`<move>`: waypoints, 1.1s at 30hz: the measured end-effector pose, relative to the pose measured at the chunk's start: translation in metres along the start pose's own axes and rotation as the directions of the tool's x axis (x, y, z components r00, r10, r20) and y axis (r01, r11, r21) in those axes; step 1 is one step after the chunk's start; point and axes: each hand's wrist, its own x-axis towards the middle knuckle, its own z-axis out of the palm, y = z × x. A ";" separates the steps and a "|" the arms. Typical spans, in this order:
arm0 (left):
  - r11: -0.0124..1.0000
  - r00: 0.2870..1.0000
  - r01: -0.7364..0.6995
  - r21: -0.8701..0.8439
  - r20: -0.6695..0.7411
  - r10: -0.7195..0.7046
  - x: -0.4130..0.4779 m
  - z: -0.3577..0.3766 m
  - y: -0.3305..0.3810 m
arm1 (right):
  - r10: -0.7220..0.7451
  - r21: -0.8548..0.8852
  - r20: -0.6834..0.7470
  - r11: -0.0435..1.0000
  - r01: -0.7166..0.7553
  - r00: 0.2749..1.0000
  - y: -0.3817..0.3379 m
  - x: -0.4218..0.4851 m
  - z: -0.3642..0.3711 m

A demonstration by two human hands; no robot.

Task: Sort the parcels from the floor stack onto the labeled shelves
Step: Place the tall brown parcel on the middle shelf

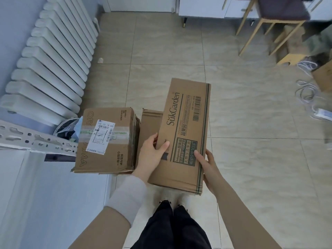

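Left hand [152, 154], right hand [207, 165] clasping SukGarden box [186, 123], taped parcel [106, 139] on tiled floor [251, 114]; radiator [50, 60] left

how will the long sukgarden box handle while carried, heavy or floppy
Probably light for its size: the left hand and right hand grip the SukGarden box only near its closer end. Likely stiff, since its cardboard faces look flat and its edges straight. Being long, its far end may dip or swing.
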 end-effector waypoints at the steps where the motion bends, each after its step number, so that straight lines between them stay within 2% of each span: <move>1: 1.000 0.999 -0.030 0.002 0.036 0.030 -0.002 0.003 0.013 | -0.006 0.044 -0.018 0.999 0.006 1.000 -0.007 -0.007 -0.010; 6: 0.979 0.948 -0.198 -0.039 0.246 0.202 -0.022 0.028 0.085 | -0.012 0.276 -0.110 0.960 0.042 0.994 -0.035 -0.049 -0.072; 8: 0.972 0.925 -0.217 -0.090 0.299 0.234 -0.031 0.045 0.109 | -0.023 0.348 -0.122 0.935 0.064 0.992 -0.041 -0.067 -0.099; 12: 0.967 0.863 -0.240 -0.088 0.437 0.254 -0.057 0.090 0.142 | -0.062 0.437 -0.177 0.889 0.135 0.982 -0.041 -0.103 -0.155; 17: 0.968 0.737 -0.251 -0.018 0.644 0.203 -0.106 0.159 0.170 | -0.123 0.513 -0.254 0.824 0.242 0.959 -0.026 -0.153 -0.224; 19: 0.963 0.696 -0.266 -0.032 0.685 0.215 -0.127 0.194 0.180 | -0.136 0.537 -0.287 0.797 0.277 0.948 -0.017 -0.173 -0.251; 22: 0.964 0.687 -0.252 -0.087 0.685 0.241 -0.161 0.248 0.194 | -0.137 0.558 -0.378 0.755 0.343 0.916 -0.001 -0.202 -0.293; 24: 0.958 0.675 -0.263 -0.111 0.689 0.265 -0.183 0.284 0.202 | -0.135 0.513 -0.482 0.758 0.404 0.866 0.012 -0.220 -0.320; 27: 0.940 0.630 -0.319 -0.120 0.714 0.305 -0.213 0.331 0.214 | -0.196 0.306 -0.614 0.834 0.459 0.765 0.033 -0.254 -0.353; 30: 0.930 0.585 -0.349 -0.118 0.747 0.315 -0.239 0.371 0.227 | -0.353 0.102 -0.613 0.852 0.514 0.707 0.054 -0.288 -0.372; 33: 0.915 0.518 -0.392 -0.100 0.798 0.309 -0.265 0.405 0.240 | -0.380 -0.048 -0.639 0.887 0.459 0.669 0.070 -0.301 -0.384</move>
